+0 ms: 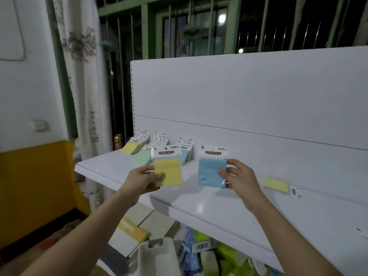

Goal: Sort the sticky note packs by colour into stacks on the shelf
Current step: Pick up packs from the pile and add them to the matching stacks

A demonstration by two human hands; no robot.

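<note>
White steel makes up the shelf (229, 206) and its tall back panel, which fill most of the view and slope away to the far left. At that far left end three stacks lean against the panel: a yellow stack (131, 147) furthest left, a green stack (143, 156) just right of it, and a blue stack (186, 154) right again, partly hidden by the raised pack. Keeping them side by side with header cards to the back lets each colour read at a glance. Well apart, on the right of the shelf, a loose yellow pack (276, 184) lies flat and unsorted, with a small white tag just beside it.

Both arms reach in from the near edge. The left hand (143, 180) pinches a yellow pack (168, 172) by its lower left corner, thumb on the face, fingers behind. The right hand (238, 180) holds a blue pack (212, 172) by its right edge in the same closed pinch. Each is held upright above the shelf, face to the camera, probably to check colour before placing.

Both packs are square pads in clear wrap, topped by a white card with a red "STICKY NOTE" band. By my reading, yellow belongs far left and blue in the third stack.
</note>
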